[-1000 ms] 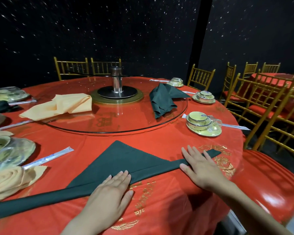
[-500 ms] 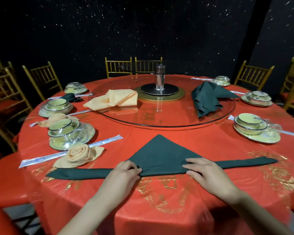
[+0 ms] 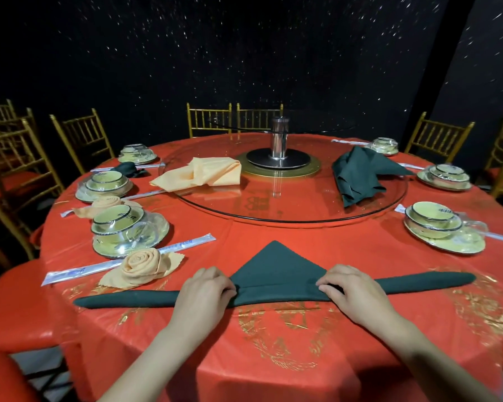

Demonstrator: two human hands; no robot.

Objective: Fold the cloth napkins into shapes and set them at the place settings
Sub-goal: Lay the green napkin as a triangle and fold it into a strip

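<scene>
- Green napkin (image 3: pixel 276 274) lay flat on the red tablecloth (image 3: pixel 273 236) at the near side of the round table. It formed a triangle with its near edge rolled into a long band.
- Its long axis ran left to right across our front, and the tip pointed away from us, toward the glass turntable (image 3: pixel 288 210).
- Our left hand (image 3: pixel 204 294) and right hand (image 3: pixel 352 291) sat on the band either side of its middle, fingers curled down and pinching the rolled edge.
- Both hands were about equally near the centre, and a thin tail ran outward past each. The left tail passed just in front of the peach rose napkin (image 3: pixel 141 265) set beside a wrapped bowl setting (image 3: pixel 128 230).
- By our reading, the fold was only part done, with the upper triangle not yet taken up.
- Any further turn of the roll would go away from us, square to the band, and both hands would need to move together to keep it even.
</scene>
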